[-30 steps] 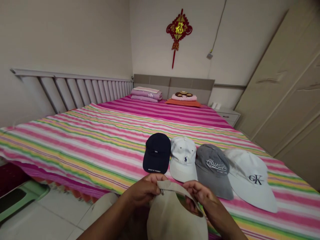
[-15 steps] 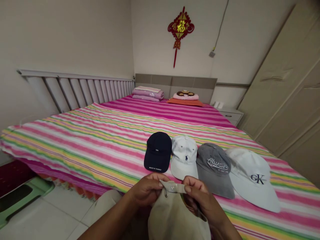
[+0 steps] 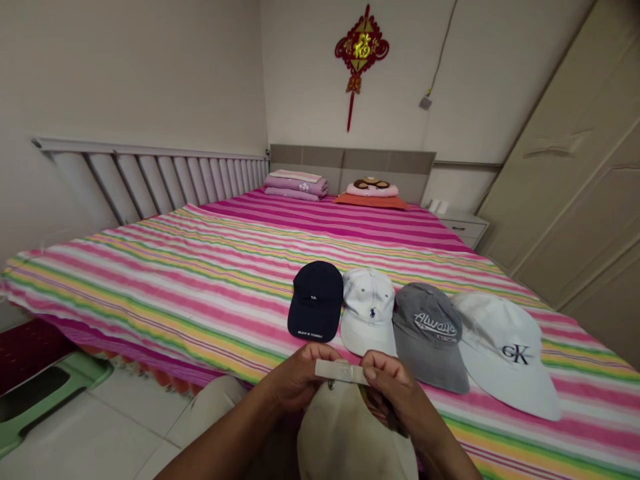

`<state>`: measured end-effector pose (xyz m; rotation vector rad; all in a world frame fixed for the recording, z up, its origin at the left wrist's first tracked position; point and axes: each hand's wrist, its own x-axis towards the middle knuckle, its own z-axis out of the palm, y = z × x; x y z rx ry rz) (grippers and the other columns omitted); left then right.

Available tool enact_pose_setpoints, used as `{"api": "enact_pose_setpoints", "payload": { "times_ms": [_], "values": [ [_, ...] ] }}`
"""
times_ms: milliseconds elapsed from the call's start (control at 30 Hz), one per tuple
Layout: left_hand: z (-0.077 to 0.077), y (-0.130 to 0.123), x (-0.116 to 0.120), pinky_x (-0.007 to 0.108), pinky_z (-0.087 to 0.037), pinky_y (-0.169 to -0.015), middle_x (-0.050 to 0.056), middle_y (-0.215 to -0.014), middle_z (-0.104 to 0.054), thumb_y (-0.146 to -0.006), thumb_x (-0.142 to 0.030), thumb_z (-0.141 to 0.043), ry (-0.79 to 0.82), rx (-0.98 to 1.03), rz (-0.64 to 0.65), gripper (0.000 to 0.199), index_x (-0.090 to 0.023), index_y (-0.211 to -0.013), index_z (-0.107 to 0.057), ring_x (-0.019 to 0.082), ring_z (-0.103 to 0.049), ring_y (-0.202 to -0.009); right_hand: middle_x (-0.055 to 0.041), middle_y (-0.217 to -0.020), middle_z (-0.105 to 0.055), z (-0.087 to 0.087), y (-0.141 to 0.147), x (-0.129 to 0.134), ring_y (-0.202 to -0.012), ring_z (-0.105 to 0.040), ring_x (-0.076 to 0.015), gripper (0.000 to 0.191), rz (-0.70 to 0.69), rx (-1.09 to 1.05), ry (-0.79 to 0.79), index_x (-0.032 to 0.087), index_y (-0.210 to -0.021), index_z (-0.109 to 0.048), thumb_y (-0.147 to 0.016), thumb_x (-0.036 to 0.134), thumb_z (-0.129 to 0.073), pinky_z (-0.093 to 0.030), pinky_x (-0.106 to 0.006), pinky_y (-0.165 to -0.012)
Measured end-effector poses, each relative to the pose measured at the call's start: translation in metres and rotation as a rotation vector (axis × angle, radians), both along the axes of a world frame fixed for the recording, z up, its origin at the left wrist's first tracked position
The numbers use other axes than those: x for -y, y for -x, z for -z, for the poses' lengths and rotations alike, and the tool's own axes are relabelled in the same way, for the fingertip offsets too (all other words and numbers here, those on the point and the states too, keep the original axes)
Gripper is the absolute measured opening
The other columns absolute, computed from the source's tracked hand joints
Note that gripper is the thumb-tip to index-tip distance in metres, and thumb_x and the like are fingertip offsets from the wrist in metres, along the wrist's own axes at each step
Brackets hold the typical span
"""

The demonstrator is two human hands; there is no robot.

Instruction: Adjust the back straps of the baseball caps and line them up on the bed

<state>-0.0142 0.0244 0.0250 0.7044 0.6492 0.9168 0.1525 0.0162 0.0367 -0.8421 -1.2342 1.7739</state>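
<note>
Left hand [image 3: 295, 379] and right hand [image 3: 395, 390] pinched closed on the strap [image 3: 341, 371] of the beige cap [image 3: 356, 433], pulling it taut; cap hangs free, just below the row of caps [image 3: 367, 313].

Just past my right hand [image 3: 393, 381], the grey cap [image 3: 429, 337] reads "Always" in white script, and the white cap [image 3: 505, 353] beside it shows "CK". Past my left hand [image 3: 297, 377], the navy cap [image 3: 315, 300] carries "TA", its tiny brim lettering hard to read. Far ahead, the red hanging ornament [image 3: 361, 48] bears a gold 福.
</note>
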Motion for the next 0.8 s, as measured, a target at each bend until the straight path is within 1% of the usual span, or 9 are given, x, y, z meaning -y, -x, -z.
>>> {"api": "enact_pose_setpoints", "payload": {
  "times_ms": [167,333,400,467,533,600,700,800],
  "values": [
    [0.003,-0.002,-0.001,0.019,-0.036,-0.046,0.002,-0.05,-0.06,-0.05,-0.014,-0.071,0.014,0.008,0.049,0.011,-0.009,-0.059,-0.066,0.007,-0.05,-0.042,0.0095,-0.039,-0.033,-0.007,0.0,0.001,-0.034,-0.022,-0.0023,0.033,0.017,0.088,-0.015,0.016,-0.057,-0.046,-0.067,0.043,-0.062,-0.015,-0.016,-0.034],
    [0.005,-0.005,0.0,0.017,-0.03,-0.039,0.0,-0.043,-0.055,-0.049,-0.016,-0.07,0.041,-0.02,0.044,0.01,-0.009,-0.053,-0.063,0.005,-0.043,-0.036,0.0104,-0.037,-0.032,-0.009,0.003,0.002,-0.032,-0.022,-0.0024,0.033,0.005,0.009,0.045,0.018,-0.056,-0.042,-0.065,0.042,-0.063,-0.015,-0.015,-0.032],
    [0.007,-0.004,0.0,0.017,-0.03,-0.039,-0.001,-0.044,-0.055,-0.046,-0.018,-0.073,0.008,-0.003,0.064,0.016,-0.009,-0.054,-0.062,0.005,-0.043,-0.036,0.0107,-0.037,-0.031,-0.009,0.004,0.002,-0.033,-0.021,-0.0019,0.035,-0.001,-0.013,0.054,0.018,-0.055,-0.042,-0.064,0.042,-0.065,-0.015,-0.015,-0.032],
    [0.01,-0.004,0.0,0.016,-0.031,-0.041,0.0,-0.048,-0.057,-0.041,-0.021,-0.078,-0.051,0.045,0.095,0.025,-0.009,-0.058,-0.063,0.005,-0.045,-0.039,0.0112,-0.037,-0.03,-0.008,0.005,0.002,-0.033,-0.019,-0.0014,0.036,0.005,-0.013,0.067,0.017,-0.055,-0.042,-0.064,0.043,-0.065,-0.014,-0.015,-0.032],
    [0.012,-0.003,0.001,0.017,-0.033,-0.042,0.0,-0.052,-0.058,-0.04,-0.025,-0.079,-0.087,0.093,0.113,0.031,-0.01,-0.062,-0.063,0.006,-0.047,-0.042,0.0112,-0.038,-0.03,-0.007,0.005,0.002,-0.033,-0.02,-0.0015,0.037,0.007,-0.017,0.08,0.018,-0.056,-0.042,-0.063,0.044,-0.066,-0.014,-0.015,-0.033],
    [0.013,-0.003,0.002,0.017,-0.034,-0.043,0.0,-0.051,-0.058,-0.042,-0.027,-0.079,-0.076,0.116,0.101,0.031,-0.011,-0.062,-0.062,0.007,-0.048,-0.042,0.011,-0.039,-0.03,-0.006,0.005,0.002,-0.034,-0.021,-0.002,0.037,0.003,-0.026,0.092,0.018,-0.056,-0.042,-0.063,0.044,-0.066,-0.015,-0.015,-0.033],
    [0.014,-0.004,0.003,0.016,-0.033,-0.043,0.0,-0.05,-0.058,-0.039,-0.023,-0.08,-0.039,0.119,0.055,0.03,-0.011,-0.059,-0.062,0.006,-0.048,-0.042,0.0105,-0.04,-0.03,-0.004,0.004,0.002,-0.036,-0.02,-0.0023,0.037,0.011,-0.015,0.075,0.017,-0.055,-0.043,-0.062,0.043,-0.067,-0.016,-0.015,-0.035],
    [0.015,-0.003,0.002,0.017,-0.032,-0.042,0.001,-0.049,-0.059,-0.041,-0.023,-0.078,-0.026,0.132,-0.001,0.026,-0.011,-0.056,-0.061,0.006,-0.046,-0.04,0.0099,-0.041,-0.03,0.001,0.0,-0.001,-0.037,-0.017,-0.0027,0.035,0.074,0.019,0.046,0.016,-0.055,-0.043,-0.063,0.041,-0.066,-0.012,-0.016,-0.035]
  ]
}}
